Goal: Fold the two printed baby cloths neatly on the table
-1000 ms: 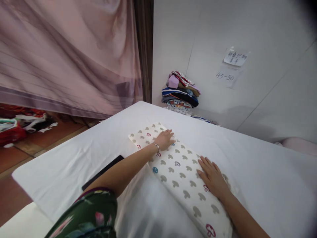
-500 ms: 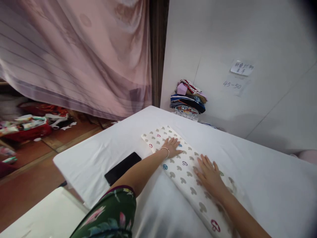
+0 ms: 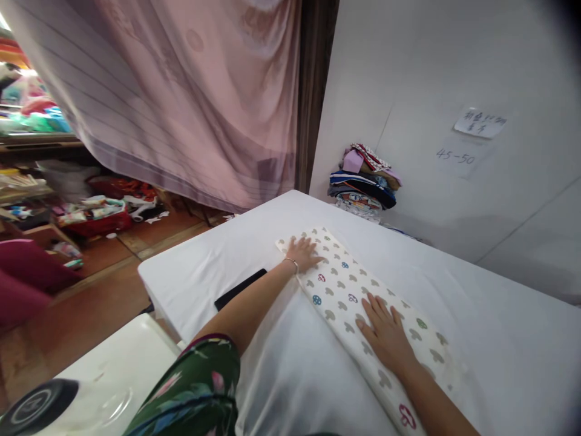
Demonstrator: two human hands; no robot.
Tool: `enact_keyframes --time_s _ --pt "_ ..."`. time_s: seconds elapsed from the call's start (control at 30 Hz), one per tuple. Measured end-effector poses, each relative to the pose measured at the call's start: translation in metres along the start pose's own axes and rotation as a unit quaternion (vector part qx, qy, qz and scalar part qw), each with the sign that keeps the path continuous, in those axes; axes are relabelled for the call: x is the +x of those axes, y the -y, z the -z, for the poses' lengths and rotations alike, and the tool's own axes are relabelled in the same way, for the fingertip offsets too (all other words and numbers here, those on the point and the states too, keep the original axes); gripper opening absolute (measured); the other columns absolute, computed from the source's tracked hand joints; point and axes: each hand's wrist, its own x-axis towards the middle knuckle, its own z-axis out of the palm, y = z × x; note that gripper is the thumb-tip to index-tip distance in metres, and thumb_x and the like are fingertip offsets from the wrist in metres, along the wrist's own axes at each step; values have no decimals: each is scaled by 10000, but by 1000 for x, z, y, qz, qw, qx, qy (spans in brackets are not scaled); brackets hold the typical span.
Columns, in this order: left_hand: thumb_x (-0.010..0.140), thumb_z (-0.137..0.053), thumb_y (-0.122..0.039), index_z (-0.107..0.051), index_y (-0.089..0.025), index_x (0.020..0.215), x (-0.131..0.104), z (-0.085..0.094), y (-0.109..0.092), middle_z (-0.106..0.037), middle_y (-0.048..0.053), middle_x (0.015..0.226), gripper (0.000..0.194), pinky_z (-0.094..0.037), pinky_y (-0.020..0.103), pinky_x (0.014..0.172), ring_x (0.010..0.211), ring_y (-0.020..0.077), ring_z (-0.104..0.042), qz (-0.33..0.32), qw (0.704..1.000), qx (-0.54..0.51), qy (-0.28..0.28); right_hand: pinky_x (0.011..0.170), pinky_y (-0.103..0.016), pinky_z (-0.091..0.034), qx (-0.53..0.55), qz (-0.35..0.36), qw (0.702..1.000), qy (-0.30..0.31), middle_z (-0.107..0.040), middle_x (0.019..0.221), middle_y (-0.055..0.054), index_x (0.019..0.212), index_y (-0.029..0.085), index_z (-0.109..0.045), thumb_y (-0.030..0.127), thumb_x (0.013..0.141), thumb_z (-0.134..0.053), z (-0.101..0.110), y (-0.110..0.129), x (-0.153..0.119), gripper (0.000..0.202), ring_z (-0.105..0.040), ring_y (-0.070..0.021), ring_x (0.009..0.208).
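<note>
A folded white cloth (image 3: 338,284) printed with grey, red and blue mushrooms lies in a long strip on the white-covered table (image 3: 218,254). My left hand (image 3: 305,254) rests flat near its far left end, fingers spread, with a thin bracelet at the wrist. Closer to me and further right, my right hand (image 3: 385,333) lies palm down on the same cloth, its fingers stretched apart. Neither hand grips anything. Partly hidden behind my left forearm is a flat black object (image 3: 238,289), which looks like a phone.
Folded clothes (image 3: 363,178) are stacked beyond the table, against the white wall (image 3: 422,79) with handwritten papers on it. A pink curtain (image 3: 218,103) hangs at the back left. Below it, a red basket (image 3: 97,221) stands on the floor. A white stool-like surface (image 3: 118,357) is at lower left.
My left hand has slid toward the far left edge of the cloth, while my right hand stays about where it was on it. The view has turned slightly left.
</note>
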Motion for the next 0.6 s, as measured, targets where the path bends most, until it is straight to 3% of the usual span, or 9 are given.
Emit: enact_keyframes --time_s 0.07,0.17,0.33,0.5,0.6 --pt "804 -190 -678 -304 -229 1372 -5 -3 19 -210 65 1486 733 -39 535 1080 1368 270 -102 33 999 6 -7 1090 -493 -124 0 -2 1000 -1 -227 1471 -45 1391 215 -306 543 897 -227 -2 0 1 599 -142 -230 1360" --pt "801 -201 -676 -278 -231 1383 -4 -12 32 -186 57 1494 737 -44 526 1083 1370 265 -92 36 999 5 -1 1090 -495 -116 4 -7 1000 7 -217 1475 -48 1398 218 -289 541 895 -232 -2 -1 3 600 -128 -232 1362" --pt "800 -213 -666 -263 -231 1390 3 -20 30 -175 53 1497 735 -55 544 1074 1367 284 -88 33 999 4 2 1082 -515 -114 34 -33 998 39 -186 1485 -58 1402 223 -280 529 897 -225 13 11 -3 593 -112 -247 1364" --pt "809 -229 -649 -271 -218 1389 3 -18 30 -187 64 1493 723 -46 544 1072 1366 283 -94 33 999 5 3 1092 -496 -75 44 52 995 71 -161 1487 -30 1412 247 -248 549 892 -240 23 35 -23 601 -90 -229 1368" --pt "822 -242 -627 -283 -219 1383 1 -12 27 -190 62 1493 695 -48 537 1075 1366 279 -99 40 999 5 5 1092 -496 -75 47 56 992 98 -164 1483 -36 1408 232 -259 567 888 -228 25 43 -29 619 -94 -223 1367"
